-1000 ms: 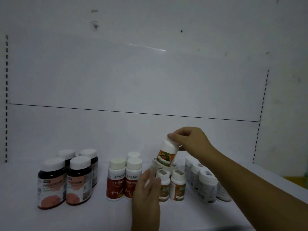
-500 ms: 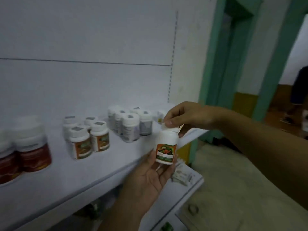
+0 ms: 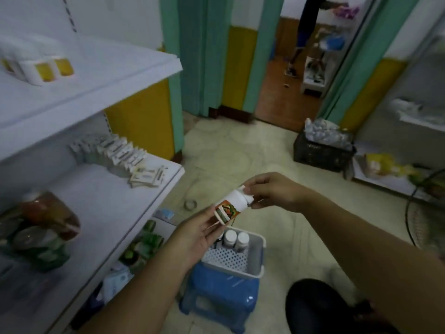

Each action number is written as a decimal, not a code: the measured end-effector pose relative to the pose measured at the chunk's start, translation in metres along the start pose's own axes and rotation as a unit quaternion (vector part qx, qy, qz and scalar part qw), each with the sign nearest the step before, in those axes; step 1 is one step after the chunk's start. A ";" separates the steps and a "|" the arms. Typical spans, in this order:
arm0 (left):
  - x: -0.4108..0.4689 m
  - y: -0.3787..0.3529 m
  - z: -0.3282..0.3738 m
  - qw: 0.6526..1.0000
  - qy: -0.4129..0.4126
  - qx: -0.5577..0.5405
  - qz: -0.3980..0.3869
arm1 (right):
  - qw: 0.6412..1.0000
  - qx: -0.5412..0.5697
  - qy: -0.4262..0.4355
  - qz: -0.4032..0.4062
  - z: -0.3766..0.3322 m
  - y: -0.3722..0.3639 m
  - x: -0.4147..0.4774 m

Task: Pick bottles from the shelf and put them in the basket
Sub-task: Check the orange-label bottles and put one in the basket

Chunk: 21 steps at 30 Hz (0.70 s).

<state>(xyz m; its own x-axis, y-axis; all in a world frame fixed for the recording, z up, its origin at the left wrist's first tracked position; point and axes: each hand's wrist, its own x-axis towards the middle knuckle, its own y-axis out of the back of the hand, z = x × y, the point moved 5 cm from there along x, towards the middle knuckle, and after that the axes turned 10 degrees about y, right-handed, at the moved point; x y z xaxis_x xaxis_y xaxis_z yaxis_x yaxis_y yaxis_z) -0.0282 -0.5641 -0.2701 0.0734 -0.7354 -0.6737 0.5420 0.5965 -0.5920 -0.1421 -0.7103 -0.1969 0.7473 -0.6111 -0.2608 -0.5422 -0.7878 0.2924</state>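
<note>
A small white bottle (image 3: 231, 204) with an orange and green label is held tilted between both hands, just above the basket. My right hand (image 3: 272, 190) pinches its white cap end. My left hand (image 3: 198, 229) cups its base from below. The white perforated basket (image 3: 255, 259) stands on a blue plastic stool (image 3: 218, 294) on the floor. Two white-capped bottles (image 3: 236, 238) stand upright inside the basket at its far end.
White shelves (image 3: 113, 208) run along the left with small boxes (image 3: 120, 153), jars (image 3: 45, 218) and green packs. A tape roll (image 3: 190, 204) lies on the floor. A black crate (image 3: 320, 153) sits by the doorway, where another person's legs (image 3: 301, 44) stand. My dark-clad knee (image 3: 315, 307) is lower right.
The view has swung from the shelf down and right to the floor. Both hands carried the small bottle off the shelf and now hold it over the basket.
</note>
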 end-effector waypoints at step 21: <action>0.214 0.031 -0.057 0.942 0.101 0.267 0.176 | 0.863 -0.504 -0.006 -0.020 0.369 -0.004 0.098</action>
<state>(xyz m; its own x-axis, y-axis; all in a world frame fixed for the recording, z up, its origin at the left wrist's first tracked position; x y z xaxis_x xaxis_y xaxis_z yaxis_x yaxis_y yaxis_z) -0.0431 -0.6844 -0.4577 0.1949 -0.4133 -0.8895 0.8614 0.5058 -0.0463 -0.2085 -0.7962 -0.5634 0.7506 -0.5906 -0.2965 0.0981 -0.3441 0.9338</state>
